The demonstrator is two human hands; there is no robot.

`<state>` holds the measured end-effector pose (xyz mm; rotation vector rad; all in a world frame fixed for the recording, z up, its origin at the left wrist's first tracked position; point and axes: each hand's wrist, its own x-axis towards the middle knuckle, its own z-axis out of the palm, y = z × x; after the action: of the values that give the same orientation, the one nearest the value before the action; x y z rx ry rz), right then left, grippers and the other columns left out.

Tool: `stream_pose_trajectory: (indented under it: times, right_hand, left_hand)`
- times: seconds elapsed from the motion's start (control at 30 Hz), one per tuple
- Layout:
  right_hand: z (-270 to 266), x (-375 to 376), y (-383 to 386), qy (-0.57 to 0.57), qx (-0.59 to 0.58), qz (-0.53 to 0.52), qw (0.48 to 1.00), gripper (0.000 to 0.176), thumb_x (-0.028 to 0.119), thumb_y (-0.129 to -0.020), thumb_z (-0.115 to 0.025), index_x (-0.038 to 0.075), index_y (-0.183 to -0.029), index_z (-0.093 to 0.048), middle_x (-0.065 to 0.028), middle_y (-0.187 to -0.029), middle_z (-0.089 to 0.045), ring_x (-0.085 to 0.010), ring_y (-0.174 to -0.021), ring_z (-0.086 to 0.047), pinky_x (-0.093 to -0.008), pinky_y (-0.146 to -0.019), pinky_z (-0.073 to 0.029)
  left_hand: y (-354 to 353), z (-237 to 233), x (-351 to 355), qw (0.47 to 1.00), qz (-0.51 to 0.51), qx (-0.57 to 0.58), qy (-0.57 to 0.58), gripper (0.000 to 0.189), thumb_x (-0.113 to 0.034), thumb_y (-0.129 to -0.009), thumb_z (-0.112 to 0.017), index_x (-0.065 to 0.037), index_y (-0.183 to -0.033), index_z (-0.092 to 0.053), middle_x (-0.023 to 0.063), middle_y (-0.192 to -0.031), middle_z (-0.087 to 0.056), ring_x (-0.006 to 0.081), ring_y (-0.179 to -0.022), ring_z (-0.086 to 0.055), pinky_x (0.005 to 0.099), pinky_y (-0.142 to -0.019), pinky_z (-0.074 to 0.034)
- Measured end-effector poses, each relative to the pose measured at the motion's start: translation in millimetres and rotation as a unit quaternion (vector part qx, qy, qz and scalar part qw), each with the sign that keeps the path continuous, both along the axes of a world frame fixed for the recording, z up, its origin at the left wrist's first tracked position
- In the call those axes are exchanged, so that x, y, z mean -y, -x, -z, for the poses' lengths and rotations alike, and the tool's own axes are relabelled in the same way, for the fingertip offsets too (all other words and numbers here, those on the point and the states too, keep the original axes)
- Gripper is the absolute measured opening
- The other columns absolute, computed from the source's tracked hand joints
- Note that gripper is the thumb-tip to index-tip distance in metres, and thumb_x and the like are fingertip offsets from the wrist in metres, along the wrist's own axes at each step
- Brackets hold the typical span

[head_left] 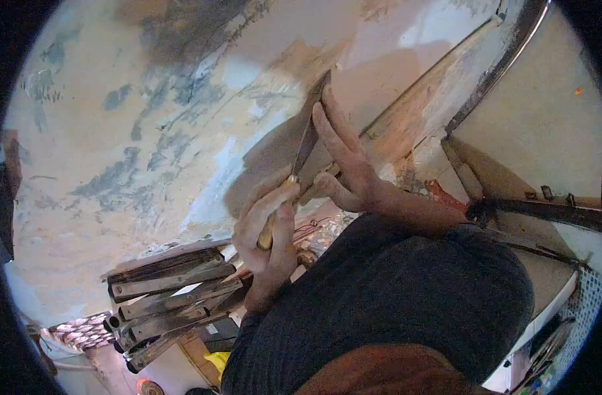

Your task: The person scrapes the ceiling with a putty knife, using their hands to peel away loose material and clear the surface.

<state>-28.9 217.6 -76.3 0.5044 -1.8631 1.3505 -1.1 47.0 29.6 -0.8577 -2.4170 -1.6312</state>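
My left hand is wrapped round the wooden handle of a narrow-bladed tool, with the thumb along the handle. Its slim, dark metal blade tapers up and away to the right. On the right of the blade, my right hand has its fingers stretched out, the fingertips right at the blade's far end and the thumb held apart. Behind both hands is a worn, pale surface with grey and blue-white patches, and their shadow falls across it.
Several long, grey, handle-like pieces with dark ends lie bundled at lower left. A yellow item shows below them. A long bar-like edge slants across the upper right, beside a dark curved strip. Dark metal parts stand at right.
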Motion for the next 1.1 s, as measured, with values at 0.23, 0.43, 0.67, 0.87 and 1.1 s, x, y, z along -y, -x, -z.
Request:
stream_pose_trajectory:
  times: [0.23, 0.43, 0.67, 0.87, 1.1]
  right_hand:
    - [0.1, -8.2, -2.6, 0.027, -0.002, 0.033, 0.999, 0.08, 0.043, -0.095, -0.055, -0.007, -0.15, -0.027, -0.0357, -0.157, -0.009, -0.0503, -0.146, -0.012, -0.05, -0.118, -0.018]
    - [7.8, 2.7, 10.0, -0.063, -0.018, 0.031, 0.997, 0.085, 0.052, -0.097, -0.048, -0.01, -0.15, -0.023, -0.036, -0.157, -0.009, -0.047, -0.148, -0.01, -0.0491, -0.118, -0.016]
    - [4.6, 13.4, 5.6, -0.021, -0.019, 0.002, 1.0, 0.083, 0.045, -0.091, -0.059, -0.007, -0.149, -0.029, -0.0348, -0.157, -0.012, -0.0515, -0.145, -0.014, -0.0541, -0.117, -0.017]
    - [1.7, 8.4, 12.6, -0.002, -0.048, 0.049, 0.998, 0.082, 0.04, -0.091, -0.06, -0.007, -0.15, -0.027, -0.035, -0.157, -0.011, -0.0512, -0.146, -0.012, -0.0539, -0.118, -0.014]
    - [2.9, 6.3, 11.4, -0.023, -0.028, 0.047, 0.998, 0.08, 0.043, -0.093, -0.058, -0.007, -0.149, -0.029, -0.0335, -0.157, -0.013, -0.0496, -0.146, -0.014, -0.0523, -0.118, -0.015]
  left_hand:
    - [-1.5, 8.4, -5.8, 0.998, 0.027, -0.059, 0.009, 0.02, -0.002, -0.091, -0.059, 0.007, -0.107, -0.067, 0.026, -0.116, -0.064, 0.0332, -0.112, -0.062, 0.0392, -0.096, -0.048]
    - [-0.4, 31.6, 3.6, 0.997, -0.024, -0.016, -0.075, 0.021, -0.006, -0.093, -0.058, 0.007, -0.107, -0.067, 0.026, -0.122, -0.062, 0.0321, -0.114, -0.061, 0.0387, -0.099, -0.046]
    - [-10.8, 36.0, 24.3, 0.994, -0.02, 0.006, -0.108, 0.02, -0.002, -0.092, -0.058, 0.007, -0.108, -0.068, 0.0268, -0.12, -0.063, 0.0332, -0.115, -0.061, 0.0405, -0.1, -0.046]
    - [0.1, 36.6, 7.3, 0.995, 0.016, -0.01, -0.101, 0.021, -0.002, -0.095, -0.056, 0.007, -0.11, -0.066, 0.0277, -0.125, -0.06, 0.0332, -0.117, -0.059, 0.0418, -0.099, -0.047]
    - [9.4, 36.4, 5.5, 0.998, -0.01, -0.037, -0.041, 0.02, -0.002, -0.093, -0.057, 0.006, -0.109, -0.067, 0.0283, -0.122, -0.061, 0.0349, -0.114, -0.061, 0.0421, -0.1, -0.046]
